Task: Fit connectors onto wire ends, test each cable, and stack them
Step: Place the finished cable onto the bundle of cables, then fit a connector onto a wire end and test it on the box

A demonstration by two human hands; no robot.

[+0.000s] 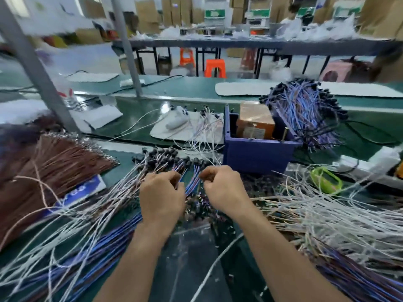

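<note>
At the far left lies a thick bundle of brown wires (45, 168), its ends pointing right, partly covering a blue and white card (87, 187). Near it, white and blue wires (91, 223) fan across the green table (152, 125) from the near left corner towards the middle, and they end in a row of small black connectors (165, 155).

The left hand (161, 195) is just near of that row, back upward, fingers curled in with the thumb against the fingertips. A few blue wires (193, 183) run up between the two hands. The right hand (222, 188) sits close beside the left, curled the same way, thumb and forefinger together at the wires. The picture is blurred, and I cannot tell what either hand has hold of.

Just beyond the right hand stands a blue box (257, 153) with a brown carton (255, 120) inside. Behind it to the right is a heap of finished blue and purple cables (305, 110) with black ends. Near right, loose white wires (327, 221) spread over the table, with a green object (326, 180) beside them.
</note>
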